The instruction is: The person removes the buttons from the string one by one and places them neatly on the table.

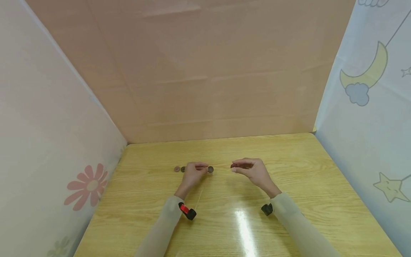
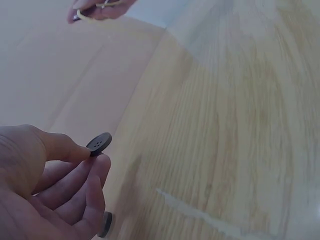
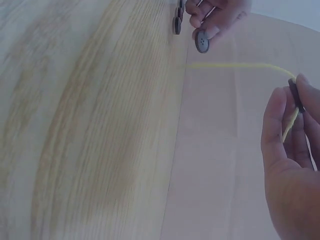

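My left hand [image 1: 193, 174] pinches a dark round button [image 1: 210, 169] at its edge between thumb and fingertips. Several small holes show in the button's face in the left wrist view. To the right, my right hand [image 1: 255, 172] pinches a dark red button [image 1: 234, 166]. A yellow string [image 3: 240, 65] passes at this button in the right wrist view, one part stretching out toward the left hand's side and a short part hanging below. Whether it runs through a hole cannot be seen. The two held buttons are apart.
Left of the left hand, a reddish-brown button [image 1: 177, 169] and a dark button [image 1: 183, 169] lie on the wooden table [image 1: 147, 200]. A thin pale line [image 1: 199, 199] shows near the left wrist. Behind the table stands a tan backdrop [image 1: 205, 89], with patterned panels at both sides.
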### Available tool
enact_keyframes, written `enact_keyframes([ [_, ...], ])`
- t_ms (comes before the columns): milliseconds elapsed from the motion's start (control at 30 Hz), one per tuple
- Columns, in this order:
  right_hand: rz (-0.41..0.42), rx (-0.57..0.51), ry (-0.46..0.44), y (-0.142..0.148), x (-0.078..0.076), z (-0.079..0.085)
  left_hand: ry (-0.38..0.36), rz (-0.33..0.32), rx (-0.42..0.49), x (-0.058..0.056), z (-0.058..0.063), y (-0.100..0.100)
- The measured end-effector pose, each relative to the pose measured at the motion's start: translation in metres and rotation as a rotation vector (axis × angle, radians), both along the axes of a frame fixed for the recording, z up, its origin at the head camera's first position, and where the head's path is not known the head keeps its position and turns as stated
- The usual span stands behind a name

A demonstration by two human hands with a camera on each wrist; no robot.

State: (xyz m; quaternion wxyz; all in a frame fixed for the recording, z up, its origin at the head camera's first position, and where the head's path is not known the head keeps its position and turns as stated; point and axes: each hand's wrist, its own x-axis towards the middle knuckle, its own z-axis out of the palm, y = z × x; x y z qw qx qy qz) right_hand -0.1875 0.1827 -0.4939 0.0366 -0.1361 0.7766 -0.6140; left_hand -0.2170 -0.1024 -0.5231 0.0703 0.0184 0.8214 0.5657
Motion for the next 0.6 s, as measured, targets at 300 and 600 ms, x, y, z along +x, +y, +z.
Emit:
enact_keyframes([
  [300,-0.001,-0.018,0.001,0.001,0.001,0.0,-0.119,0.032,0.232,-0.004,-0.013,-0.011],
  [600,-0.013,-0.024,-0.004,0.002,0.002,-0.001,-0.245,0.116,0.707,-0.009,-0.004,-0.034],
])
